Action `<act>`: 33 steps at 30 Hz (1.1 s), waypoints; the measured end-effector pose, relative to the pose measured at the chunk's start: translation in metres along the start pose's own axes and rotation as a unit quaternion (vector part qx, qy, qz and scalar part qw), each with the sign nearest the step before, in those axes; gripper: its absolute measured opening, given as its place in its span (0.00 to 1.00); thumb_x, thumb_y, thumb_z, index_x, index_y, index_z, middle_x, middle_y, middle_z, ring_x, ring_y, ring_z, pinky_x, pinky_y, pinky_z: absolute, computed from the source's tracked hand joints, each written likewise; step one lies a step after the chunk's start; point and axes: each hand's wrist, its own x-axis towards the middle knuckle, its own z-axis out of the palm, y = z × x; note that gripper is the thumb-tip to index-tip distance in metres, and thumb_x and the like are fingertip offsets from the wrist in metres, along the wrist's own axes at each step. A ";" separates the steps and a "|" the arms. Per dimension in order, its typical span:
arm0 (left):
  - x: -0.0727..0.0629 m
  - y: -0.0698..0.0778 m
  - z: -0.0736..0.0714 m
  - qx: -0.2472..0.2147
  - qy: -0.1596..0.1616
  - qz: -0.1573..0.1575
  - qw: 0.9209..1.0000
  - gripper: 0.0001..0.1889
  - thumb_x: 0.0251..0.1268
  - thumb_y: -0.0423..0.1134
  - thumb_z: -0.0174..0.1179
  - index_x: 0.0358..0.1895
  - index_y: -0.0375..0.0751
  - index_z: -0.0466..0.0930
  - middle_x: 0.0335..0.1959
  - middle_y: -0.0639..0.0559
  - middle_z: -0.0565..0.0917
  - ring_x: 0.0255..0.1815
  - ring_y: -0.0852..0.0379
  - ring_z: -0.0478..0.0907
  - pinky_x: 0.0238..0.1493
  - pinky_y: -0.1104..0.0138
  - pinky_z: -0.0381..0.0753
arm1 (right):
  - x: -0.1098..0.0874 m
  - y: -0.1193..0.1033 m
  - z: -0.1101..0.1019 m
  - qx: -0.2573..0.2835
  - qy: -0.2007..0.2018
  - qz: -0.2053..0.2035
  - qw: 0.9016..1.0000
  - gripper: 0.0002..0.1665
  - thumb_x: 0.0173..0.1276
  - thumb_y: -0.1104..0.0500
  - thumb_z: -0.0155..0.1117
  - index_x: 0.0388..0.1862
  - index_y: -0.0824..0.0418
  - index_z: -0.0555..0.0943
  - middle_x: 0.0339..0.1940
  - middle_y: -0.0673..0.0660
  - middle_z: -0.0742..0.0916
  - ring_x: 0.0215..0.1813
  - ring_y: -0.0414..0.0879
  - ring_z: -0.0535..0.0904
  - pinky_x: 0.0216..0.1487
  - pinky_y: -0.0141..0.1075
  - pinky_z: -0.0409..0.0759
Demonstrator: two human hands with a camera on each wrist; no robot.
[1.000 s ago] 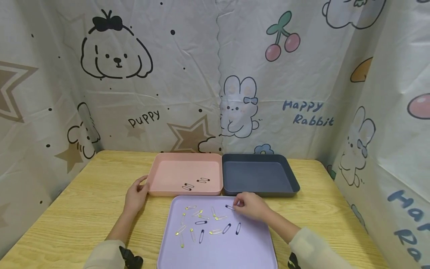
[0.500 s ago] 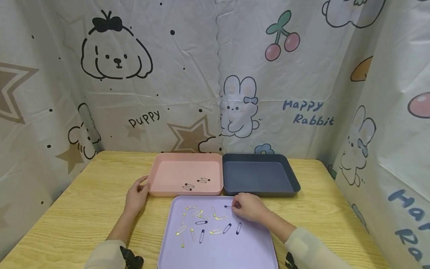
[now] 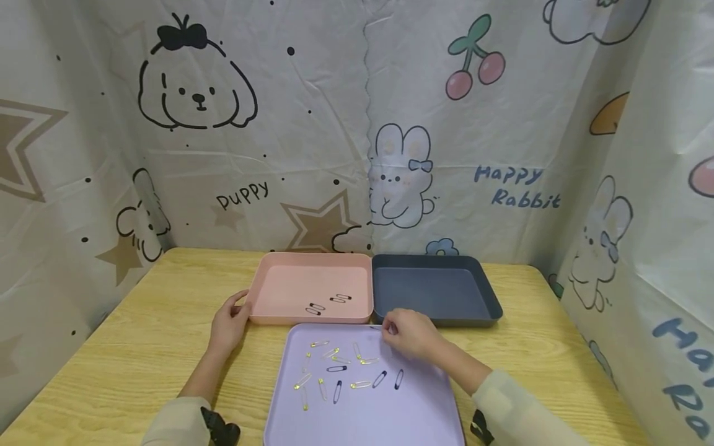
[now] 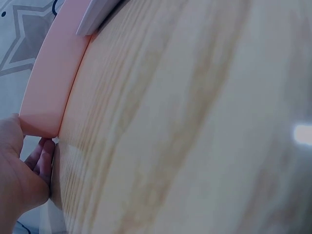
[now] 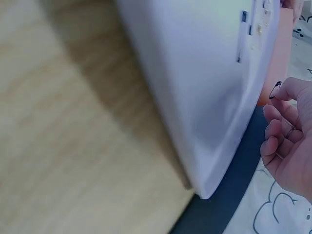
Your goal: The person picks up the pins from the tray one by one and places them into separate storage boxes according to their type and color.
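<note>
My right hand [image 3: 413, 334] pinches a black safety pin [image 5: 276, 90] between thumb and index finger, above the far edge of the lavender tray [image 3: 362, 424]. The other fingers of that hand curl loosely. On this tray lie several gold safety pins with yellow heads [image 3: 361, 384] and several black safety pins [image 3: 337, 391]. The fingertips of my left hand [image 3: 227, 325] rest against the outer left wall of the pink tray [image 3: 290, 282]. Inside the pink tray, several black safety pins [image 3: 341, 298] lie near the front.
A dark blue-grey tray [image 3: 432, 291] stands directly right of the pink one, their walls side by side. Both sit behind the lavender tray on a wooden table [image 3: 139, 347]. A printed curtain [image 3: 312, 136] hangs behind and along both sides.
The right hand has picked up the black safety pin from the lavender tray's upper right and moved it slightly toward the far rim. The left hand stays at the pink tray.
</note>
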 end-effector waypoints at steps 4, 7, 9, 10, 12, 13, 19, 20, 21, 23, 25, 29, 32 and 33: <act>0.000 0.000 0.000 -0.001 -0.001 0.002 1.000 0.23 0.72 0.46 0.45 0.67 0.44 0.65 0.44 0.39 0.78 0.37 0.60 0.71 0.36 0.71 0.71 | 0.009 -0.003 -0.006 0.010 0.010 -0.006 1.000 0.03 0.58 0.57 0.62 0.26 0.53 0.80 0.20 0.43 0.75 0.24 0.36 0.67 0.27 0.29 0.67; 0.000 0.000 0.000 -0.001 -0.001 0.002 1.000 0.23 0.72 0.46 0.45 0.67 0.44 0.65 0.44 0.39 0.78 0.37 0.60 0.71 0.36 0.71 0.71 | 0.016 -0.007 -0.010 0.013 0.019 -0.010 1.000 0.03 0.58 0.57 0.63 0.26 0.53 0.80 0.20 0.44 0.75 0.24 0.36 0.67 0.26 0.29 0.66; 0.000 0.000 0.000 0.000 -0.001 0.002 1.000 0.23 0.72 0.46 0.45 0.66 0.44 0.65 0.44 0.39 0.78 0.37 0.60 0.71 0.36 0.71 0.71 | 0.022 -0.009 -0.012 0.014 0.023 -0.014 1.000 0.03 0.58 0.57 0.63 0.26 0.53 0.80 0.20 0.45 0.75 0.24 0.36 0.67 0.26 0.29 0.66; 0.000 0.000 0.000 0.000 0.000 0.002 1.000 0.23 0.72 0.46 0.45 0.66 0.44 0.65 0.44 0.39 0.78 0.36 0.60 0.71 0.36 0.71 0.71 | 0.025 -0.011 -0.014 0.016 0.025 -0.016 0.999 0.04 0.58 0.57 0.63 0.26 0.54 0.80 0.20 0.45 0.75 0.24 0.37 0.67 0.26 0.29 0.66; 0.000 0.000 0.000 -0.001 0.001 0.002 1.000 0.23 0.72 0.46 0.45 0.66 0.44 0.66 0.43 0.40 0.78 0.36 0.61 0.71 0.36 0.71 0.71 | 0.031 -0.012 -0.016 0.018 0.027 -0.016 0.999 0.04 0.58 0.57 0.63 0.25 0.54 0.80 0.20 0.45 0.75 0.24 0.37 0.67 0.26 0.30 0.66; 0.000 0.000 0.000 -0.002 0.002 0.002 1.000 0.23 0.72 0.46 0.45 0.66 0.44 0.66 0.43 0.40 0.78 0.36 0.61 0.71 0.36 0.71 0.71 | 0.034 -0.013 -0.017 0.018 0.027 -0.016 0.999 0.04 0.58 0.57 0.63 0.25 0.54 0.80 0.20 0.45 0.75 0.24 0.37 0.67 0.26 0.30 0.65; 0.001 -0.001 0.000 -0.001 0.002 0.002 1.000 0.23 0.72 0.46 0.46 0.66 0.44 0.66 0.42 0.41 0.78 0.36 0.61 0.70 0.36 0.71 0.70 | 0.052 -0.015 -0.017 0.027 0.020 -0.005 0.999 0.03 0.59 0.58 0.61 0.27 0.54 0.80 0.19 0.46 0.75 0.22 0.37 0.67 0.23 0.29 0.64; 0.001 -0.001 0.000 -0.001 0.001 0.002 1.000 0.23 0.72 0.46 0.46 0.66 0.44 0.66 0.42 0.41 0.78 0.36 0.61 0.70 0.36 0.71 0.71 | 0.055 -0.015 -0.016 0.028 0.018 -0.002 0.999 0.03 0.60 0.58 0.61 0.27 0.54 0.80 0.19 0.46 0.75 0.21 0.37 0.67 0.22 0.29 0.64; 0.001 -0.001 0.000 -0.002 0.000 0.001 1.000 0.23 0.72 0.46 0.45 0.66 0.44 0.66 0.42 0.41 0.77 0.36 0.61 0.70 0.36 0.71 0.71 | 0.058 -0.015 -0.016 0.028 0.016 0.000 0.999 0.03 0.60 0.58 0.61 0.27 0.54 0.80 0.19 0.46 0.75 0.21 0.37 0.67 0.22 0.29 0.64; 0.001 -0.001 -0.001 -0.002 -0.001 0.001 1.000 0.23 0.72 0.47 0.45 0.66 0.44 0.65 0.43 0.41 0.77 0.36 0.60 0.70 0.36 0.71 0.71 | 0.063 -0.015 -0.016 0.029 0.013 0.006 0.999 0.04 0.61 0.58 0.60 0.28 0.55 0.80 0.20 0.46 0.75 0.22 0.38 0.68 0.22 0.29 0.64; 0.002 -0.002 -0.001 -0.001 0.000 0.001 1.000 0.23 0.72 0.47 0.45 0.66 0.44 0.66 0.43 0.40 0.77 0.37 0.60 0.70 0.36 0.71 0.70 | 0.069 -0.016 -0.015 0.030 0.010 0.012 0.999 0.04 0.61 0.57 0.60 0.29 0.55 0.80 0.20 0.47 0.75 0.22 0.39 0.68 0.22 0.30 0.64; 0.002 -0.002 -0.001 0.001 0.000 0.003 1.000 0.23 0.72 0.47 0.45 0.66 0.44 0.65 0.44 0.40 0.77 0.37 0.60 0.70 0.36 0.71 0.71 | 0.080 -0.017 -0.012 0.026 0.010 0.027 0.999 0.05 0.61 0.57 0.59 0.29 0.55 0.80 0.22 0.48 0.76 0.23 0.40 0.68 0.22 0.30 0.64; 0.002 -0.003 0.000 -0.002 -0.003 0.003 1.000 0.23 0.72 0.47 0.45 0.67 0.44 0.65 0.45 0.39 0.77 0.37 0.60 0.70 0.36 0.71 0.71 | 0.087 -0.017 -0.010 0.024 0.013 0.039 0.999 0.05 0.61 0.57 0.58 0.29 0.56 0.80 0.22 0.48 0.76 0.22 0.40 0.68 0.22 0.31 0.64; 0.002 -0.003 0.000 -0.003 -0.003 0.002 1.000 0.23 0.72 0.47 0.45 0.67 0.44 0.65 0.45 0.39 0.77 0.37 0.60 0.70 0.36 0.71 0.71 | 0.089 -0.017 -0.009 0.024 0.012 0.043 0.999 0.05 0.61 0.57 0.58 0.29 0.55 0.79 0.21 0.48 0.76 0.22 0.40 0.68 0.21 0.31 0.64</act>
